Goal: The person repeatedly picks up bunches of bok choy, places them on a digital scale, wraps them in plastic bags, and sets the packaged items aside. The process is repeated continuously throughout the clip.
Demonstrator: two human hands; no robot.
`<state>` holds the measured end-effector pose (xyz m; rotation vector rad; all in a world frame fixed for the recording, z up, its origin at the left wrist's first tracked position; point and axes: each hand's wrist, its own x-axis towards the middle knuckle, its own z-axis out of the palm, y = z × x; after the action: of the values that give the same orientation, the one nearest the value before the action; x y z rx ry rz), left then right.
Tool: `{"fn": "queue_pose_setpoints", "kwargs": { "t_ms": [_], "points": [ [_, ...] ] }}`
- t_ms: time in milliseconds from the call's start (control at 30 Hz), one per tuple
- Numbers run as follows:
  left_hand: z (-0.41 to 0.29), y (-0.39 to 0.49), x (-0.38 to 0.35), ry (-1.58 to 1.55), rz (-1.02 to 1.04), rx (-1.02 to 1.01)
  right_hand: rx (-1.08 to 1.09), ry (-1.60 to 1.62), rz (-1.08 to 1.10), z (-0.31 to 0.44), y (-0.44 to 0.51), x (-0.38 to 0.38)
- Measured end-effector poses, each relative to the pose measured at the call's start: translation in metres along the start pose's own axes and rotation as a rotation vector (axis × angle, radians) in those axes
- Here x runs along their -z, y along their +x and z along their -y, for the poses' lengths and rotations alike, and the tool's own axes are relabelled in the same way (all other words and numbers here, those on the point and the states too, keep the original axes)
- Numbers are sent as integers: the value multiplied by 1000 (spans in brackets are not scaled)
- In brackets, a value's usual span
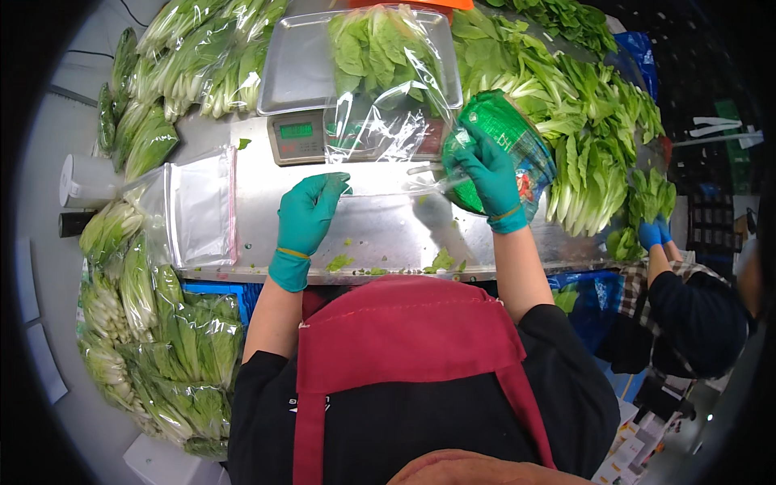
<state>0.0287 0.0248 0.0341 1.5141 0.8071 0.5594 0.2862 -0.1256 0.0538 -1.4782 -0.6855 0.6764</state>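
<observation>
My left hand point(312, 212), in a green glove, has thumb and fingers pinched together above the metal table point(376, 236); a thin clear edge seems to run from its fingertips. Farther right, my right hand point(488, 176), gloved alike, pinches clear plastic beside a green printed bag point(509, 139). Between and beyond both hands, a clear plastic bag point(382, 127) with leafy greens point(385, 48) lies on the steel tray point(297, 66) of a digital scale point(297, 136). The bag's near end hangs over the scale's front. Whether the plastic at my hands belongs to that bag is unclear.
A stack of clear bags point(203, 206) lies left on the table. Bagged greens point(182, 345) are piled along the left, and loose greens point(588, 163) at right. A white cylindrical container point(91, 180) stands far left. At far right, a co-worker's blue-gloved hands point(655, 233) hold greens.
</observation>
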Motion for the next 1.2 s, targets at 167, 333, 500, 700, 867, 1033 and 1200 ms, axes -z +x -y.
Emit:
{"fn": "queue_pose_setpoints", "kwargs": {
  "t_ms": [167, 333, 500, 700, 867, 1033, 1200],
  "points": [
    [-7, -15, 3, -40, 10, 47, -229, -56, 28, 0, -19, 25],
    [-20, -19, -1, -85, -15, 52, 523, -476, -208, 28, -20, 17],
    [-33, -12, 5, 15, 8, 53, 612, -434, 103, 59, -22, -27],
    [-30, -14, 7, -145, 82, 16, 624, -406, 330, 49, -18, -85],
    [-18, -13, 4, -201, 24, 3, 578, -549, 445, 33, -18, -103],
    [-11, -15, -3, -201, -18, -47, 646, -705, 433, 27, -19, -115],
    [-1, -14, -8, -221, 11, -52, 768, -948, 418, 20, -24, -116]
  ]
}}
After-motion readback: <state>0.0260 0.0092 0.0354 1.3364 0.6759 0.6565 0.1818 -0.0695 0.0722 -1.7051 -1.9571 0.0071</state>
